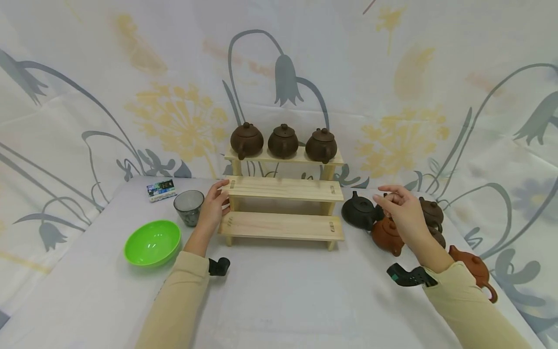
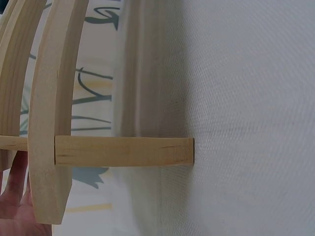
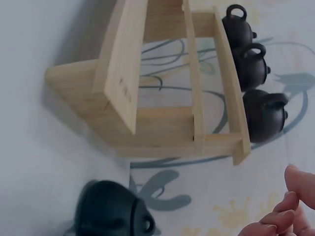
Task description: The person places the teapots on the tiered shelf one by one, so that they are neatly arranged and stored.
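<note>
A three-tier wooden stand [image 1: 283, 189] holds three dark brown teapots [image 1: 283, 141] on its top shelf. At the stand's left end my left hand [image 1: 212, 206] touches the side by the middle shelf; its fingers [image 2: 17, 189] show beside the wood in the left wrist view. My right hand [image 1: 403, 213] hovers above the teapots right of the stand, fingers partly bent, nothing visible in them. Nearest it are a black teapot [image 1: 358, 212] and a reddish-brown teapot [image 1: 386, 236]. The black one shows in the right wrist view [image 3: 108, 211], low on the left.
Left of the stand are a grey glass cup [image 1: 189, 207], a green bowl [image 1: 152, 243] and a small printed box [image 1: 161, 190]. A dark brown teapot [image 1: 431, 212] and another reddish one [image 1: 472, 267] stand at the right. Patterned cloth hangs behind the table.
</note>
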Demonstrator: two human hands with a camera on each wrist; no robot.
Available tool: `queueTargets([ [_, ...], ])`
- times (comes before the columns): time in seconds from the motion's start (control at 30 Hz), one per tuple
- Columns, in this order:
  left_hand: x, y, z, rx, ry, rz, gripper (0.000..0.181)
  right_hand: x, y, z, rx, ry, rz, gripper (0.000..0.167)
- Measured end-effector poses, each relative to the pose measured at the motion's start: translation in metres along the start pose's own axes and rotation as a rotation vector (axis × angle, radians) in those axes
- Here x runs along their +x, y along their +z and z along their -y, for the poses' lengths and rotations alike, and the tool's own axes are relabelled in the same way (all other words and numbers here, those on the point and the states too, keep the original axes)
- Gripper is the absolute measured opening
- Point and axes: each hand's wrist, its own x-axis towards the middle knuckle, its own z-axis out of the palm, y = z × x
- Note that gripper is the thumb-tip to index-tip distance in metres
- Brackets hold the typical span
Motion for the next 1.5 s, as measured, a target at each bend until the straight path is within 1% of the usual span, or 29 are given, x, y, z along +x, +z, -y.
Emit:
queueTargets([
  [0.1,0.0,0.0,0.0,0.001,0.003,0.001,0.039,-0.01,-0.011,-0.004,0.013,0.002,-0.023,0.019],
  [0.27,-0.001,0.0,-0.001,0.001,0.009,0.003,0.039,-0.025,-0.028,-0.012,0.089,-0.024,-0.054,0.018],
  [0.33,-0.002,0.0,-0.001,0.003,0.01,0.006,0.039,-0.031,-0.037,-0.018,0.12,-0.028,-0.069,0.018],
  [0.37,-0.002,0.0,-0.001,0.005,0.01,0.007,0.039,-0.033,-0.042,-0.022,0.116,-0.026,-0.08,0.019],
  [0.43,-0.002,-0.001,-0.002,0.004,0.012,0.01,0.039,-0.036,-0.056,-0.037,0.09,-0.011,-0.102,0.022],
  [0.6,-0.003,-0.001,-0.002,-0.005,0.013,0.013,0.039,-0.032,-0.103,-0.101,0.033,0.016,-0.182,0.036],
  [0.63,-0.003,-0.001,-0.002,-0.004,0.015,0.014,0.039,-0.032,-0.112,-0.113,0.032,0.019,-0.198,0.038],
  [0.67,-0.003,-0.001,-0.002,-0.003,0.015,0.012,0.039,-0.032,-0.119,-0.123,0.052,0.017,-0.212,0.039],
  [0.77,-0.002,-0.002,-0.001,0.0,0.019,0.009,0.039,-0.038,-0.134,-0.135,0.071,0.016,-0.232,0.042],
  [0.87,-0.001,-0.002,0.0,0.004,0.021,0.005,0.039,-0.049,-0.143,-0.136,0.132,-0.019,-0.222,0.04],
  [0.97,-0.001,-0.002,0.001,0.007,0.024,0.007,0.039,-0.063,-0.149,-0.129,0.18,-0.028,-0.195,0.035],
  [1.03,-0.001,-0.002,0.001,0.009,0.026,0.008,0.039,-0.073,-0.152,-0.123,0.184,-0.019,-0.188,0.032],
  [1.1,-0.001,-0.001,0.001,0.011,0.026,0.008,0.038,-0.083,-0.155,-0.116,0.172,0.015,-0.193,0.028],
  [1.17,-0.001,-0.001,0.001,0.015,0.025,0.007,0.038,-0.091,-0.157,-0.113,0.13,0.032,-0.214,0.026],
  [1.23,-0.001,-0.001,0.002,0.022,0.024,0.005,0.038,-0.099,-0.158,-0.107,0.114,0.068,-0.233,0.024],
  [1.3,-0.001,-0.001,0.002,0.027,0.022,0.003,0.039,-0.105,-0.161,-0.105,0.094,0.078,-0.246,0.025],
  [1.37,-0.001,-0.001,0.002,0.028,0.019,0.0,0.038,-0.11,-0.163,-0.101,0.049,0.118,-0.273,0.025],
  [1.43,-0.001,-0.001,0.002,0.028,0.017,-0.002,0.038,-0.114,-0.169,-0.1,-0.025,0.163,-0.297,0.025],
  [1.5,0.0,-0.001,0.002,0.021,0.017,-0.002,0.038,-0.118,-0.174,-0.098,-0.161,0.219,-0.312,0.023],
])
